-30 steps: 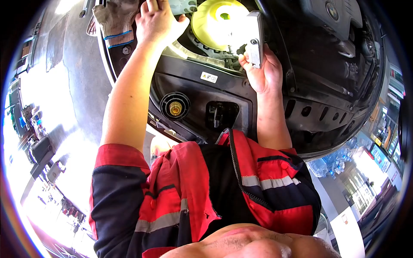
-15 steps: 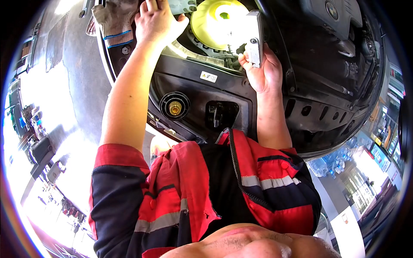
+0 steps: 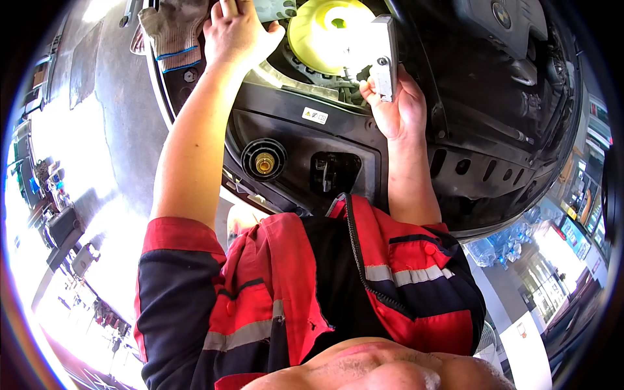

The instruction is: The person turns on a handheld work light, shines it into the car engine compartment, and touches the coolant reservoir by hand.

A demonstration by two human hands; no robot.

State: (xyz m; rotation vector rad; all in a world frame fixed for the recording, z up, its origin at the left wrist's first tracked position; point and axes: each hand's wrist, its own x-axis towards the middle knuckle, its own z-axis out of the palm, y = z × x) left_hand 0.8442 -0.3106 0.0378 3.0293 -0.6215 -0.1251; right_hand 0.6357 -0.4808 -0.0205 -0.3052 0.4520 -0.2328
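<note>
My right hand [image 3: 404, 107] is closed around a slim work light [image 3: 385, 62], held upright with its bright side turned left. The glare washes out part of what lies beside it. Left of the lamp sits a round yellow, bowl-like piece [image 3: 305, 39] with a hole in it, strongly lit. My left hand [image 3: 235, 32] rests at the top edge of the view, thumb stretched away from the fingers, with no object visible in it. Its fingertips are partly cut off. A pale, patterned item [image 3: 276, 9] lies just beyond its thumb.
Fabric work gloves [image 3: 172, 32] lie left of my left hand on the car's edge. Below run a black front panel [image 3: 292, 114] with a warning label [image 3: 315, 116], a round black fitting with a brass-coloured centre [image 3: 264, 162], and a square opening [image 3: 335, 172]. An engine cover [image 3: 504, 23] stands at right.
</note>
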